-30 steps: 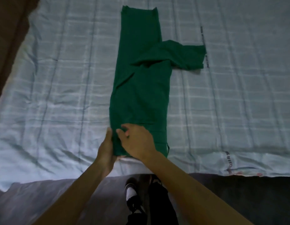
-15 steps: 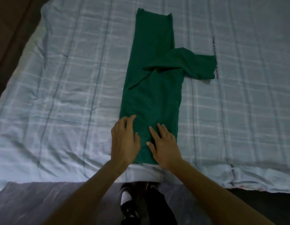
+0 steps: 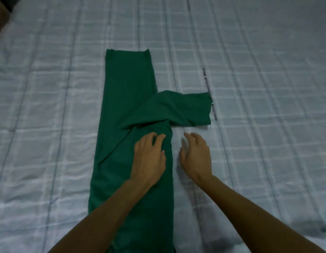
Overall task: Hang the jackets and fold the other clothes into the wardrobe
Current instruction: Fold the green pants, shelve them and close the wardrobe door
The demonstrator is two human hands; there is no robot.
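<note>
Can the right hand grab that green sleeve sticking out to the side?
Probably yes. The right hand is open and close to the near edge of the sleeve, and only bare bedsheet lies between them.

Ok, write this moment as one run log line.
stage: folding | left hand: on green shirt | right hand: open, beside shirt, over bedsheet | sleeve: sticking out right
</note>
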